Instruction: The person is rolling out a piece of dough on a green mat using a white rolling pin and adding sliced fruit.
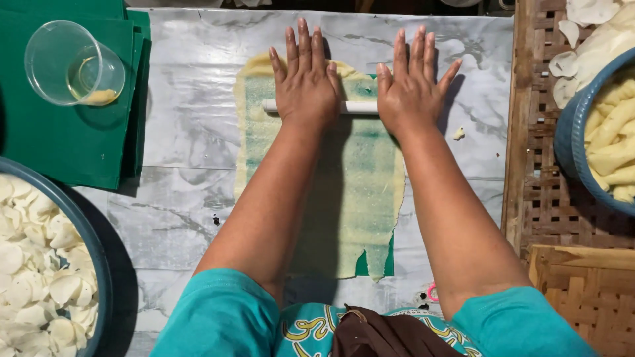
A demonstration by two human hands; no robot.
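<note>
A thin yellow sheet of dough (360,198) lies stretched over a green mat on the marbled work surface (192,99). A white rod-like rolling pin (357,106) rests across its far end. My left hand (305,79) presses flat on the pin's left part, fingers spread forward. My right hand (411,82) presses flat on the pin's right part, fingers apart. The middle of the pin shows between the two hands, and its left tip sticks out beside my left hand.
A clear plastic cup (73,63) with a little yellow liquid stands on folded green sheets (66,139) at far left. A blue bowl (92,244) of white round slices sits near left. Another blue bowl (572,132) with yellow dough rolls rests on a woven bamboo surface (549,218) at right.
</note>
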